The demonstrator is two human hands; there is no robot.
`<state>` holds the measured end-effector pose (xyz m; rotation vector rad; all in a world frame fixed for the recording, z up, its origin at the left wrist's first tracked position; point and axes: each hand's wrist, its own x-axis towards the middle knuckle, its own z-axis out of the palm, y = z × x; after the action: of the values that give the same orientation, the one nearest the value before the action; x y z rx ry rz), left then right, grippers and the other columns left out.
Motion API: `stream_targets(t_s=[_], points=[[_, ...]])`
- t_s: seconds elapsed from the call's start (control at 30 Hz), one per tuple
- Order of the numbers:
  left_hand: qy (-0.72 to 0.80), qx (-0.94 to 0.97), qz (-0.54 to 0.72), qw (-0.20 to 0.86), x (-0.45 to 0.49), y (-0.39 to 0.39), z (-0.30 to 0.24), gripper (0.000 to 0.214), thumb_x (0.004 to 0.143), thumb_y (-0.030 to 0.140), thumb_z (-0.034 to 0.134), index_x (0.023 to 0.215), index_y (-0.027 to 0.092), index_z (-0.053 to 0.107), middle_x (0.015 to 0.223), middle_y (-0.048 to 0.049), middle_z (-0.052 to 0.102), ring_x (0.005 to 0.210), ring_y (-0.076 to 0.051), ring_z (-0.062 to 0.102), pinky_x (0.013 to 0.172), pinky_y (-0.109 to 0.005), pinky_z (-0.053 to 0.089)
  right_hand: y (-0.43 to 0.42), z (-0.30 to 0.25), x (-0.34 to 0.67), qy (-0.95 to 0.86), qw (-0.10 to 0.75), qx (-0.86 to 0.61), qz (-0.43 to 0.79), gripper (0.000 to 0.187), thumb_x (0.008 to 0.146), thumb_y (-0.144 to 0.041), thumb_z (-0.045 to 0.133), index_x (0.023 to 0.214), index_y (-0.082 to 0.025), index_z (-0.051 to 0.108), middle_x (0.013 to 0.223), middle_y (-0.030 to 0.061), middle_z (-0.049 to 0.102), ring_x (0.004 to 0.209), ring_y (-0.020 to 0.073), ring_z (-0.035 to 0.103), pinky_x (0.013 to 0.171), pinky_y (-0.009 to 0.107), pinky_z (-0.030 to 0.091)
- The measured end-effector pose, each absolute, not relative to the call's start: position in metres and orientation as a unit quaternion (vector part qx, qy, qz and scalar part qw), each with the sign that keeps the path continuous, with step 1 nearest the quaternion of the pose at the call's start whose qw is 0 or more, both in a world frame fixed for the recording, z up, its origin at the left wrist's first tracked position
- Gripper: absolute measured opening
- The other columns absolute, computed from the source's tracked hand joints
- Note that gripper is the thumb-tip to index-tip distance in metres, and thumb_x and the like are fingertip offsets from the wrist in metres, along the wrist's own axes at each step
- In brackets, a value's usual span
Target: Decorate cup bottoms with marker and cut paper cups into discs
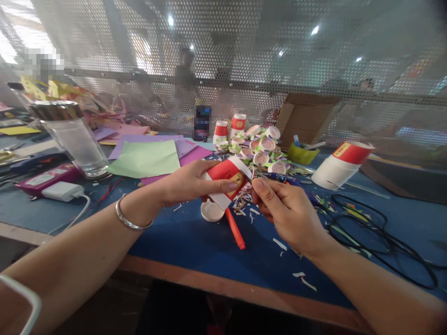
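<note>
My left hand (pixel 195 184) is wrapped round a red and white paper cup (pixel 228 173), tilted on its side, with the thumb on its gold label. At the cup's right-hand edge my right hand (pixel 282 204) is closed, thumb against fingers. A thin dark tip shows between those fingers and the cup; the rest is hidden, so I cannot tell what it is. Below the cup lie a shallow white paper cup base (pixel 212 211) and a red-orange pen (pixel 235 230). White paper snippets (pixel 279 244) are scattered around on the blue tabletop (pixel 209 251).
Behind my hands sit a heap of cut cup bottoms (pixel 261 158) and upright cups (pixel 238 124). Stacked cups (pixel 342 165) and a black cable (pixel 380 251) are at right. Coloured paper (pixel 146 158), a glass jar (pixel 75 139) and a white charger (pixel 63 191) lie left.
</note>
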<state>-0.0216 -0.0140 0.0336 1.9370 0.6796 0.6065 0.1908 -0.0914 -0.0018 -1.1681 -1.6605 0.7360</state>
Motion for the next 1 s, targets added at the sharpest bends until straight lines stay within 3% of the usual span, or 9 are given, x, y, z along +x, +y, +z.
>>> stream_targets(t_s=[0.4, 0.73, 0.87, 1.0], points=[[0.297, 0.826, 0.208, 0.432, -0.025, -0.014, 0.036, 0.04, 0.083, 0.056, 0.07, 0.089, 0.016, 0.066, 0.069, 0.0001, 0.059, 0.058, -0.011, 0.051, 0.05, -0.022, 0.036, -0.094, -0.005, 0.186, -0.671, 0.474, -0.48, 0.309, 0.049, 0.098, -0.058, 0.052, 0.067, -0.021, 0.052, 0.053, -0.0065, 0.034, 0.044, 0.008, 0.028, 0.041, 0.026, 0.021], [0.347, 0.845, 0.264, 0.309, -0.014, -0.029, 0.032, 0.034, 0.083, 0.047, 0.07, 0.104, 0.02, 0.067, 0.087, -0.001, 0.069, 0.073, -0.017, 0.059, 0.063, -0.026, 0.042, -0.093, -0.005, 0.187, -0.661, 0.484, -0.491, 0.295, 0.049, 0.098, -0.06, 0.051, 0.068, -0.021, 0.051, 0.052, -0.0077, 0.028, 0.042, 0.0076, 0.024, 0.041, 0.028, 0.018], [0.374, 0.864, 0.265, 0.209, -0.011, -0.035, 0.03, 0.035, 0.084, 0.047, 0.067, 0.107, 0.021, 0.064, 0.086, -0.0025, 0.069, 0.072, -0.019, 0.06, 0.066, -0.029, 0.042, -0.092, -0.005, 0.187, -0.663, 0.481, -0.493, 0.293, 0.05, 0.098, -0.06, 0.05, 0.067, -0.021, 0.051, 0.051, -0.0079, 0.028, 0.041, 0.0079, 0.024, 0.041, 0.028, 0.019], [0.397, 0.875, 0.264, 0.079, -0.008, -0.04, 0.026, 0.05, 0.088, 0.044, 0.063, 0.13, 0.019, 0.057, 0.105, -0.0105, 0.07, 0.088, -0.027, 0.065, 0.078, -0.036, 0.045, -0.09, -0.006, 0.185, -0.663, 0.48, -0.494, 0.293, 0.05, 0.099, -0.06, 0.049, 0.068, -0.021, 0.052, 0.05, -0.008, 0.029, 0.041, 0.0075, 0.024, 0.041, 0.028, 0.02]])
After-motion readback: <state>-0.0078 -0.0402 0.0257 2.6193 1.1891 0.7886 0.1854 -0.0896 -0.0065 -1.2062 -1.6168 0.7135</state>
